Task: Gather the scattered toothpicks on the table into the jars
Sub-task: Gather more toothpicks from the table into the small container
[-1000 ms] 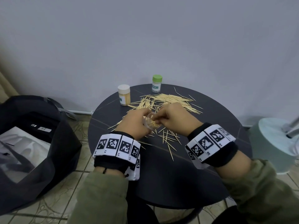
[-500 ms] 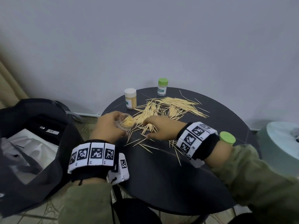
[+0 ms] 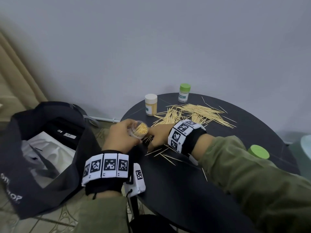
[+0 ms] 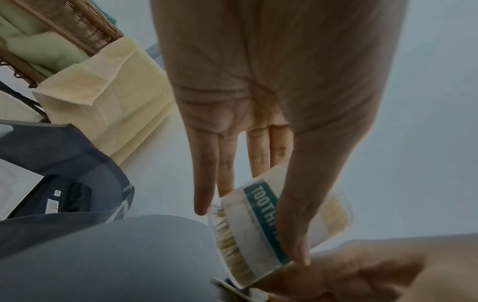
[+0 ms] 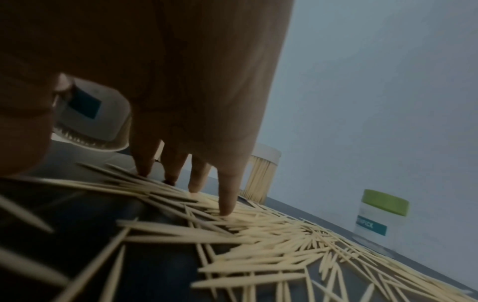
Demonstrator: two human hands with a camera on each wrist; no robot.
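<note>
Left hand (image 3: 119,138) grips the open jar (image 3: 138,130); right hand (image 3: 158,136), fingers seemingly straight, presses toothpicks (image 3: 193,113): rake a small aligned bundle to the bench's left edge.

Three jars: one open jar (image 3: 138,130), one white-lidded jar (image 3: 151,104), one green-lidded jar (image 3: 184,92); one loose green lid (image 3: 258,151); toothpicks (image 3: 198,113) too many to count; two hands; one bag (image 3: 42,148).

The head camera looks forward and down from above onto the round black bench (image 3: 193,190), taking in both wrists and the wall behind. The left wrist camera looks along the left hand (image 4: 271,102), very near, at the open toothpick jar (image 4: 279,222) it holds. The right wrist camera sits low over the bench, looking along the right hand (image 5: 181,92) across the scattered toothpicks (image 5: 271,235); all three views share that open jar.
</note>
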